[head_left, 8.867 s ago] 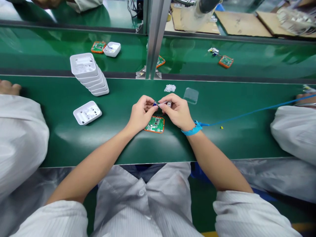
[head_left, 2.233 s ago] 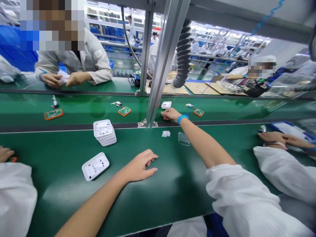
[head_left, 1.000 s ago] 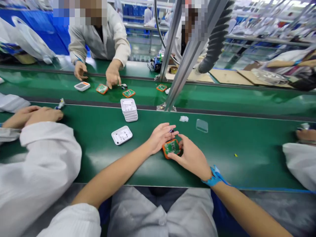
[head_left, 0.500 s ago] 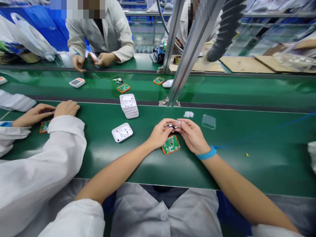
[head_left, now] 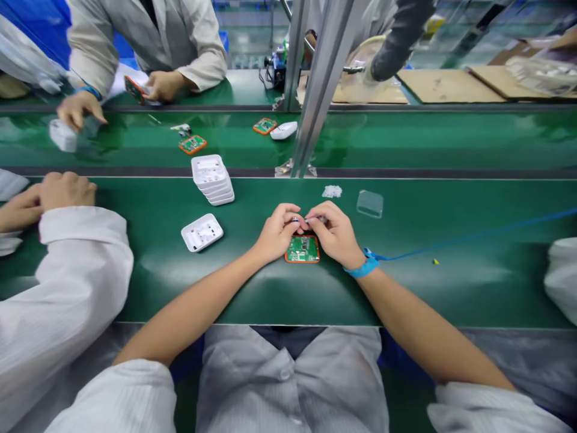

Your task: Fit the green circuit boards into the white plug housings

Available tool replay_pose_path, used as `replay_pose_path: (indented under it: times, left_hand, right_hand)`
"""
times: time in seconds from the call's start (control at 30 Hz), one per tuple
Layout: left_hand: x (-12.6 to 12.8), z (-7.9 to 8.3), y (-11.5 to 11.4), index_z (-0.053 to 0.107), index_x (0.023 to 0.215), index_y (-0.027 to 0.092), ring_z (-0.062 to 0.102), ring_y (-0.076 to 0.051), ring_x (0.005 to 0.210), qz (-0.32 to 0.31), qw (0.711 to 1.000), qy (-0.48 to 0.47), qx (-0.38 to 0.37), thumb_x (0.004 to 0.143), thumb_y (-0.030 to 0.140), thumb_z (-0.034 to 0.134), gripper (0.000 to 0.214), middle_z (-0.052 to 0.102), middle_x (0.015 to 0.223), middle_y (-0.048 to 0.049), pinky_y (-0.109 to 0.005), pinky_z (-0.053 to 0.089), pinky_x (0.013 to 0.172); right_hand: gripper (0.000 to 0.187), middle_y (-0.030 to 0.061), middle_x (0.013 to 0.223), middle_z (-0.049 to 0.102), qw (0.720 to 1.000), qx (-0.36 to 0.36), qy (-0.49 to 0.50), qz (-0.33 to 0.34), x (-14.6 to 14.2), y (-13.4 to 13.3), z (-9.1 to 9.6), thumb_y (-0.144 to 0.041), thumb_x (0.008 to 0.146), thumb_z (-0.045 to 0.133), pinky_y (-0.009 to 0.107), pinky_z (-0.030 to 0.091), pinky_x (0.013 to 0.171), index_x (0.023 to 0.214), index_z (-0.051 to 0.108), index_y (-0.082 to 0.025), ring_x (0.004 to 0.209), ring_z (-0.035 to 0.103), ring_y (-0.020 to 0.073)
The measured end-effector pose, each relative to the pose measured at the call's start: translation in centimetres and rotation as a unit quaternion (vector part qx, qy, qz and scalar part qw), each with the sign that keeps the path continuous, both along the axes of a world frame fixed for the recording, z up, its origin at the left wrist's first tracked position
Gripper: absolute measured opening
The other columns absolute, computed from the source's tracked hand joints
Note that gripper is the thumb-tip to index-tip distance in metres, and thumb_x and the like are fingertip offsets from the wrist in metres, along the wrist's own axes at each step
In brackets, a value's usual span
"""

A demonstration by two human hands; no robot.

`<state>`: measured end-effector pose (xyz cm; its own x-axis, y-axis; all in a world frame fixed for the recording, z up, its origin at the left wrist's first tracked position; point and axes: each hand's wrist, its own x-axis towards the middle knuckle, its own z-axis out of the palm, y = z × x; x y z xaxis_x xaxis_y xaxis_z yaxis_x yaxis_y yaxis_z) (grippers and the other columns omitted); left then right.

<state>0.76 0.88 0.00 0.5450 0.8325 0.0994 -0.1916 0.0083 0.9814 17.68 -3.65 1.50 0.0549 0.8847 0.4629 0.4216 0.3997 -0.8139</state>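
Observation:
My left hand [head_left: 278, 233] is closed in a pinch on a small dark-and-white part [head_left: 296, 220], mostly covered by the fingers. Close against it, my right hand [head_left: 336, 231], with a blue wrist strap [head_left: 363, 266], pinches something small and pale whose kind is hidden. Just below the fingertips a green circuit board [head_left: 303, 249] in an orange frame lies flat on the bench. To the left sits a white plastic housing [head_left: 202, 233], open side up. Behind it stands a stack of similar white housings [head_left: 209, 171].
Beyond my hands lie a pile of small white pieces [head_left: 332, 192] and a clear plastic tray [head_left: 369, 204]. A metal post [head_left: 311, 114] rises at the bench's far edge. The strap's blue cord [head_left: 473, 231] runs right. A co-worker's sleeve [head_left: 85, 258] is at left.
The view has shifted, so things sit further left and higher. The circuit board lies squarer to me, and my fingers have shifted around the small part. The co-worker opposite now reaches to a white device.

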Motion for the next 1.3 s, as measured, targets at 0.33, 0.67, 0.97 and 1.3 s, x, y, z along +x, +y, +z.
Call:
replay_pose_path:
  times: [0.33,0.67,0.97,1.3]
  left_hand:
    - [-0.06,0.05,-0.12,0.045,0.109,0.021,0.066,-0.015,0.082,-0.086,0.994,0.040,0.055,0.090,0.021,0.057,0.023,0.070,0.077,0.0022,-0.031,0.047,0.085]
    - [-0.10,0.23,-0.10,0.043,0.107,0.022,0.065,-0.014,0.073,-0.092,0.992,0.060,0.058,0.090,0.021,0.056,0.021,0.068,0.071,0.0044,-0.030,0.046,0.079]
    - [-0.06,-0.23,0.23,0.043,0.106,0.021,0.065,-0.013,0.069,-0.108,0.990,0.077,0.048,0.087,0.014,0.056,0.024,0.066,0.065,0.0064,-0.031,0.047,0.083]
    - [-0.26,0.56,0.16,0.043,0.112,0.020,0.070,-0.017,0.085,-0.086,0.994,0.061,0.035,0.089,0.030,0.066,0.034,0.075,0.081,-0.0023,-0.034,0.048,0.087]
  right_hand:
    - [0.024,0.0049,0.083,0.060,0.999,-0.042,-0.019,0.024,-0.05,-0.10,-0.36,-0.042,0.099,0.057,0.040,0.050,0.077,0.085,0.068,-0.025,0.086,0.060,0.0231]
    - [0.027,0.0024,0.082,0.060,0.998,-0.055,0.007,0.043,0.06,-0.06,-0.27,-0.043,0.098,0.061,0.036,0.048,0.074,0.082,0.067,-0.023,0.073,0.057,0.0177]
    - [0.015,0.0031,0.082,0.060,0.994,-0.066,-0.028,0.088,0.35,-0.09,0.15,-0.027,0.093,0.063,0.036,0.050,0.076,0.081,0.071,-0.023,0.081,0.060,0.0195]
    - [0.019,0.0034,0.085,0.063,0.998,-0.051,0.027,0.038,0.31,-0.05,-0.47,-0.037,0.093,0.064,0.033,0.048,0.068,0.083,0.072,-0.023,0.074,0.059,0.0172]
